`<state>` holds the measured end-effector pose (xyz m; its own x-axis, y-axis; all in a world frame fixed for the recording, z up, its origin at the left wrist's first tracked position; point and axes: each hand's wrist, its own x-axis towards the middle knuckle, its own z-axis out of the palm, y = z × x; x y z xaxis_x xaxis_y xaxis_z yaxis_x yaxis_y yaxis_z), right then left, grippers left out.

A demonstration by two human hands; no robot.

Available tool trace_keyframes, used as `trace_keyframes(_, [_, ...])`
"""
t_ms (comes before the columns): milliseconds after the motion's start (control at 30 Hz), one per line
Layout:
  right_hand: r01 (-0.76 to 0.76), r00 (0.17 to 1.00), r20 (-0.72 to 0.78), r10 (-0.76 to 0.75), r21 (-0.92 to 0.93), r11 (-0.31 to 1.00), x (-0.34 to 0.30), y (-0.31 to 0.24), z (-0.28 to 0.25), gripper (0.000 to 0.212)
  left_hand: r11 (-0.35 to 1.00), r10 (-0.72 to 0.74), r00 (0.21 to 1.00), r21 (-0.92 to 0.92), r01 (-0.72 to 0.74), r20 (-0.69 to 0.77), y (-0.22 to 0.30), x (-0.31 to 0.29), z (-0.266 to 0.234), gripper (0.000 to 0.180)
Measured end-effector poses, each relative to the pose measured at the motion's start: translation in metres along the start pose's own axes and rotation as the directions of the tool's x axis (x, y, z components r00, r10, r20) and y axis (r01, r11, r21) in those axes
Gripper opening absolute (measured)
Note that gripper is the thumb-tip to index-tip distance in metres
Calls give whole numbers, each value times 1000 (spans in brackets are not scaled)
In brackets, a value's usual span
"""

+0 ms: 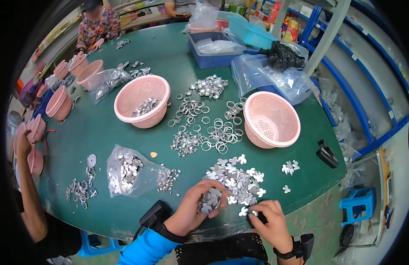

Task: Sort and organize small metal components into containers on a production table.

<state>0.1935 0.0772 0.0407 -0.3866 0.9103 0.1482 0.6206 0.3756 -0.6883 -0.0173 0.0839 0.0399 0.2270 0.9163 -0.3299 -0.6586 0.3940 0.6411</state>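
My left hand [192, 207] is cupped around a handful of small grey flower-shaped metal pieces [210, 201]. Just to its right, above the table's near edge, my right hand [271, 223] has thumb and forefinger closed around a small pale flower-shaped piece [255, 212], partly hidden by the fingers. Another white piece [243, 211] lies at those fingertips. Beyond both hands spreads a loose pile of the same flower-shaped pieces [242, 181], some grey side up and some white.
Metal rings [222, 134] and small silver parts [187, 142] lie mid-table between two pink baskets [145, 84] [271, 99]. A clear bag of metal pieces [125, 170] sits left; a black stapler [327, 154] lies right. Co-workers sit at left [34, 212] and far left [96, 28].
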Motion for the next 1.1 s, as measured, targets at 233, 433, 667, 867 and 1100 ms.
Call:
trace_keyframes(233, [30, 995, 99, -16, -149, 988, 2, -5, 8, 27, 997, 23, 979, -83, -6, 204, -1, 2, -14, 28])
trace_keyframes(433, [-202, 971, 189, 146, 329, 923, 11, -11, -11, 19, 1000, 9, 988, 1, -9, 153, -6, 4, -7, 38])
trace_keyframes(667, [53, 996, -90, -30, 261, 964, 45, -43, -20, 15, 979, -167, 965, -83, 187, 204, 2, 0, -2, 39])
trace_keyframes(867, [-67, 997, -36, 61, -219, 973, 9, 0, -16, 25, 979, -205, 970, 17, 205, 129, -1, -2, -5, 12])
trace_keyframes(1100, [-127, 991, 41, 128, -40, 991, -1, 8, -3, 19, 984, -169, 981, -41, 174, 94, -4, 0, -12, 11])
